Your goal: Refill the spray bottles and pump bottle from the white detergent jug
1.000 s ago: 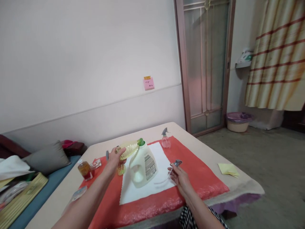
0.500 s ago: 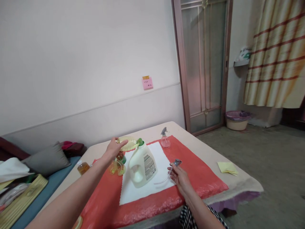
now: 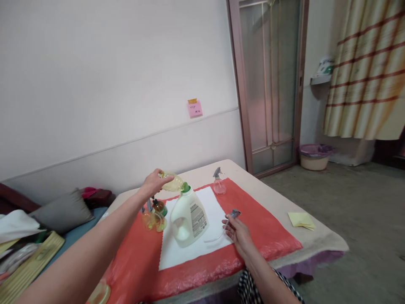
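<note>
My left hand (image 3: 155, 182) is closed round a clear yellowish bottle (image 3: 172, 182), tipped with its mouth at the green neck (image 3: 186, 188) of a large pale detergent jug (image 3: 189, 219). The jug stands upright on a white sheet (image 3: 177, 257). Between the fingers of my right hand (image 3: 237, 231) is a grey spray trigger head (image 3: 234, 213), its thin clear tube (image 3: 217, 239) hanging down to the left over the sheet. Left of the jug, several small bottles cluster, among them a brown bottle (image 3: 160, 207) with a green label.
A pink spray bottle (image 3: 219, 185) with a grey trigger stands behind on the red cover (image 3: 259, 219). Yellow paper squares (image 3: 301, 221) lie at the table's right. A round yellowish container (image 3: 100, 293) is at the near left edge. A pink note (image 3: 195, 109) hangs on the wall.
My left hand has lifted the bottle's base end higher, so it tilts more steeply into the jug's neck. My right hand with the trigger head is nearly still.
</note>
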Motion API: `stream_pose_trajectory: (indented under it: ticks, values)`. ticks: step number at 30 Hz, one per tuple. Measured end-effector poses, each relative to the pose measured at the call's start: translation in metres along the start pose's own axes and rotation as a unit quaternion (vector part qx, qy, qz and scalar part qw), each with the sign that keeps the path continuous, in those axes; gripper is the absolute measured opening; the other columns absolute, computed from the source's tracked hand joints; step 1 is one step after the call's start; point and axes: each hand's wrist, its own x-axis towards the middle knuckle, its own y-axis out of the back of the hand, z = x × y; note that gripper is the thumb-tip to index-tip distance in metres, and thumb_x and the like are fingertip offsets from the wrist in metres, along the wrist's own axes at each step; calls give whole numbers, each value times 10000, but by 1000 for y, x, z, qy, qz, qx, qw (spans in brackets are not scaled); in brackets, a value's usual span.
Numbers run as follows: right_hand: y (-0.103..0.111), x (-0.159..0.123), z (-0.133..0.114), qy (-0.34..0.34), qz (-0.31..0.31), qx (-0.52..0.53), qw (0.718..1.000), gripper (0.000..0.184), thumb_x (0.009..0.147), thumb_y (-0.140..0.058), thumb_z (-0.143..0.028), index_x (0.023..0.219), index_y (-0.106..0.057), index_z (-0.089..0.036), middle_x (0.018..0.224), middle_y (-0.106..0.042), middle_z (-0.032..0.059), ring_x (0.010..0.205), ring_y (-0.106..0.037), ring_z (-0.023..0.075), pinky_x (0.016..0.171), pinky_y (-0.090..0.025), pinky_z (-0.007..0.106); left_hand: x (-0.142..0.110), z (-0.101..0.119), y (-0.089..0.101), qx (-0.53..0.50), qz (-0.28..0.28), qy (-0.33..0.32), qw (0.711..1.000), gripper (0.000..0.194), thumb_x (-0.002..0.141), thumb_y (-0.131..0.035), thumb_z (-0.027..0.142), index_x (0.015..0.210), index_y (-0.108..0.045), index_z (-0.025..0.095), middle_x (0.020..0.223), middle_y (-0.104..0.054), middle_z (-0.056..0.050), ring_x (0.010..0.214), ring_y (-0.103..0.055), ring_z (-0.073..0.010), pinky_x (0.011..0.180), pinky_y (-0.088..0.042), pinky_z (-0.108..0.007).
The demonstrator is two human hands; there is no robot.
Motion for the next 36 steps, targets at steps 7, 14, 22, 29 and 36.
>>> stream_pose_trajectory:
  ticks: [7,14,22,29,36]
  values:
    - [-1,-1,-1,-1,1,5,1000,447,561,-896,-449,854,-692,-180,715,-738,27,577,-639,103,476,-482,167,7,18,8,55,-16,-29,998,671,703,-681,652,1164,-557,180,795,-666,-64,560,-628,-177,491,-462,-257]
    - [-2,-2,-2,1,-4,5,1000,426,601,-876,-447,876,-699,-173,742,-741,36,600,-642,105,499,-484,171,11,36,16,95,-36,-55,993,670,684,-694,659,1134,-588,174,804,-675,-67,570,-625,-176,492,-440,-249]
    - [-2,-3,-2,3,-1,1,1000,365,632,-858,-422,860,-694,-189,751,-742,48,591,-649,128,491,-487,200,20,36,12,123,-30,-81,989,643,666,-705,675,1072,-628,184,869,-695,-77,658,-632,-188,550,-415,-251]
    - [-2,-2,1,1,-1,0,1000,403,613,-870,-431,863,-699,-166,745,-744,55,574,-638,111,489,-482,183,19,24,14,90,-26,-77,993,674,625,-727,690,1072,-627,195,876,-692,-77,677,-642,-208,545,-414,-261]
    - [0,-3,-1,-4,6,4,1000,377,625,-860,-424,869,-700,-185,750,-746,48,593,-645,120,498,-492,191,-6,-17,4,-17,-16,-30,999,755,698,-690,640,1279,-511,192,1016,-686,-110,747,-669,-218,593,-478,-275]
